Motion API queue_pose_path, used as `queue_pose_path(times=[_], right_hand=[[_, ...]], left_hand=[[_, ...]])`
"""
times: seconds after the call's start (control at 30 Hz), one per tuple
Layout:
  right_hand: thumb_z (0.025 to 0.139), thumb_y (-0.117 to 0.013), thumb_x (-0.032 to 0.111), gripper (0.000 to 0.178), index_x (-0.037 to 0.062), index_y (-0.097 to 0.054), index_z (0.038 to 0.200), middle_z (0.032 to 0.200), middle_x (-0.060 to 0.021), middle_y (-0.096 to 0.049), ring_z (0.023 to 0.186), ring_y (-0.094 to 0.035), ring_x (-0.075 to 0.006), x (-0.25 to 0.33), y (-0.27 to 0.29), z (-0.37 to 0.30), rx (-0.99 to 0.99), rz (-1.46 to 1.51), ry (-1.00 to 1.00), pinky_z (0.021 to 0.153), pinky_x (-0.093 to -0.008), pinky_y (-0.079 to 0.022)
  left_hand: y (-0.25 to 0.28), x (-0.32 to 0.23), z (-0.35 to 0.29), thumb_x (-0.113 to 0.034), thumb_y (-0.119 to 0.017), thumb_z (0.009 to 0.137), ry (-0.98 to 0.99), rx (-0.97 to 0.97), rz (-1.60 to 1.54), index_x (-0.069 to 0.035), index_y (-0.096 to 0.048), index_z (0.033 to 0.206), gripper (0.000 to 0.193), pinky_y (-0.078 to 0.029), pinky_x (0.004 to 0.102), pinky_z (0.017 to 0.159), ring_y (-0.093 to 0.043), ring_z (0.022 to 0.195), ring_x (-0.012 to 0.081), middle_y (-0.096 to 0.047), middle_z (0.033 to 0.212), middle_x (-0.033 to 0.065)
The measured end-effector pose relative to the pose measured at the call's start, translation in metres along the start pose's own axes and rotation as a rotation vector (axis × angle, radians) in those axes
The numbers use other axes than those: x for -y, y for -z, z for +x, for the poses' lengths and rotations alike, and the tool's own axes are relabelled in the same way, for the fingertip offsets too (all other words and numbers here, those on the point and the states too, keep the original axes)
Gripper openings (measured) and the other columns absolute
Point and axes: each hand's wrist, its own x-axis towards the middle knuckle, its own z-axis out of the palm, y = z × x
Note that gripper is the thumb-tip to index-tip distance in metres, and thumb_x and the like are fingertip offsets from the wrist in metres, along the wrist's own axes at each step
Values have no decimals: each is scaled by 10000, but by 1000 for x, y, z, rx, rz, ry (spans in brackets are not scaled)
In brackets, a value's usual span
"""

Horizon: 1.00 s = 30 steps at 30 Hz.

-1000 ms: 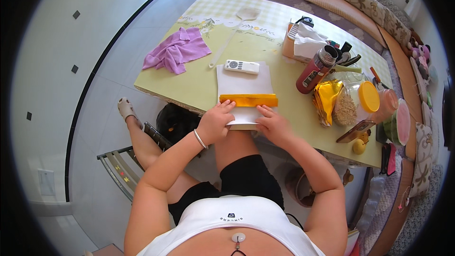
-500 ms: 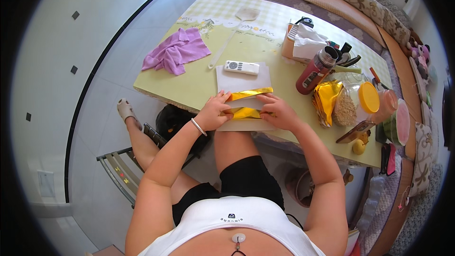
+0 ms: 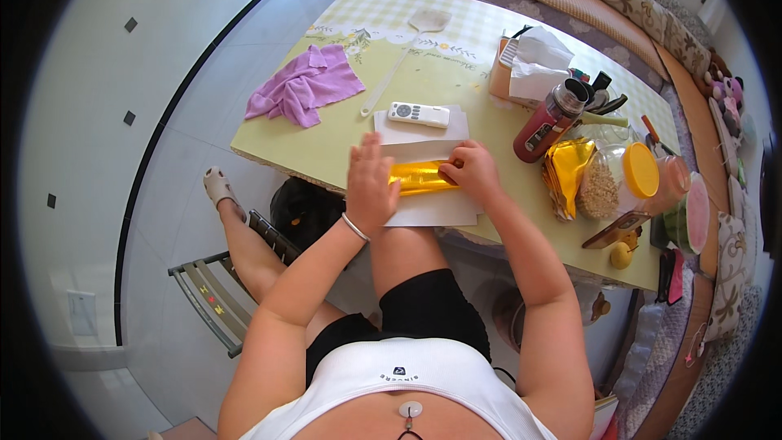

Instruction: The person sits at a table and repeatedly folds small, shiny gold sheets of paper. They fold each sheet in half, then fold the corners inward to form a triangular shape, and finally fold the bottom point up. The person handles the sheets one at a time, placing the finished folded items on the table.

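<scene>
Two hands work on a shiny gold foil strip [image 3: 419, 177] at the near edge of the surface [image 3: 456, 73]. A second ago the strip lay flat and wide on the white paper [image 3: 432, 208]. Now it is folded over and looks narrower, so the folding seems well under way. The left hand [image 3: 371, 183] is open and flat, pressing down on the left end of the strip. The right hand [image 3: 471, 171] is curled and pinches the right end.

Just past the paper lies a white remote [image 3: 419, 114]. Far to the left sits a purple cloth [image 3: 305, 85]. To the right stand a red bottle [image 3: 550, 122], a jar with an orange lid [image 3: 623, 179] and more gold foil [image 3: 566, 167]. A tissue box [image 3: 525, 65] sits farther back. The floor [image 3: 122, 114] is pale tile, and a long sofa [image 3: 586, 0] runs along the far side.
</scene>
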Motion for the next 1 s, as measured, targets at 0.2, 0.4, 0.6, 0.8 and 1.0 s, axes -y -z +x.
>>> queue_pose_path(times=[0.2,0.4,0.6,0.8,1.0], right_hand=[[755,-809,185,188,26,-710,766,894,-110,-668,937,-608,-324,-1,-6,0,-88,-3,19,822,-418,-516],[774,-776,125,174,7,-656,733,874,-146,-638,913,-584,-354,-14,-10,-10,-274,-37,73,819,-436,-494],[778,-773,130,186,16,-637,725,903,-144,-616,932,-566,-354,-14,-15,-12,-300,-85,54,845,-437,-480],[778,-798,179,224,14,-649,746,947,-139,-617,971,-558,-352,-11,-16,-10,-265,-136,5,868,-434,-481],[783,-809,202,252,8,-652,749,956,-138,-622,990,-556,-353,-12,-19,-11,-289,-139,21,881,-431,-483]], left_hand=[[-23,-16,-17,-605,-609,904,-178,459,4,31,-439,1486,879,-211,562,1217,-325,1496,373,-381,1588,216],[-21,-18,-15,-653,-572,904,-176,509,87,25,-400,1514,928,-178,580,1220,-277,1513,378,-336,1611,221],[-21,-17,-10,-667,-594,883,-164,533,77,37,-391,1518,970,-148,577,1230,-255,1518,399,-324,1609,243],[-23,-18,-15,-681,-600,873,-100,509,81,99,-395,1488,1014,-147,575,1231,-252,1513,428,-330,1589,287],[-26,-18,-19,-690,-586,879,-79,493,102,106,-370,1500,1033,-144,568,1233,-244,1515,436,-323,1586,303]])
